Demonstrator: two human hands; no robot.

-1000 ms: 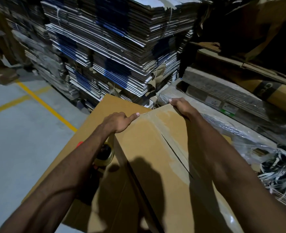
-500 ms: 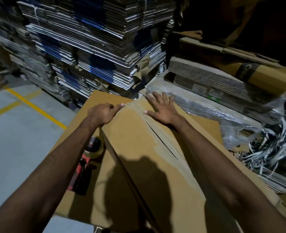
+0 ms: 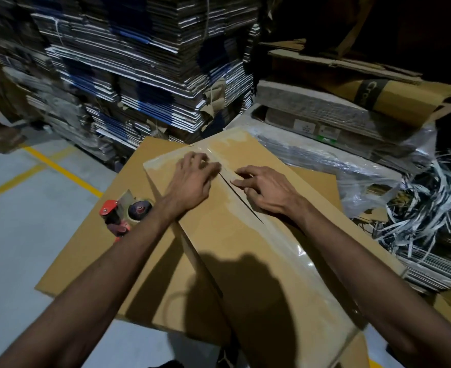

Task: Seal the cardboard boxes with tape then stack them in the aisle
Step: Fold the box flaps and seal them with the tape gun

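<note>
Both palms flat on cardboard box (image 3: 245,248): left hand (image 3: 192,179) and right hand (image 3: 267,192), fingers loosely spread, gripping nothing. Between them, clear tape (image 3: 235,208) over seam, partly gapped. Tape dispenser (image 3: 125,212) left of left wrist. Stacking not begun.

You face a tall stack of flattened grey and blue cardboard sheets (image 3: 150,65) in dim light. Left of it, yellow painted lines (image 3: 60,168) cross the pale grey concrete floor (image 3: 20,235). Right of it lie plastic-wrapped flat cartons (image 3: 325,123), then tangled white strapping (image 3: 431,208).
</note>
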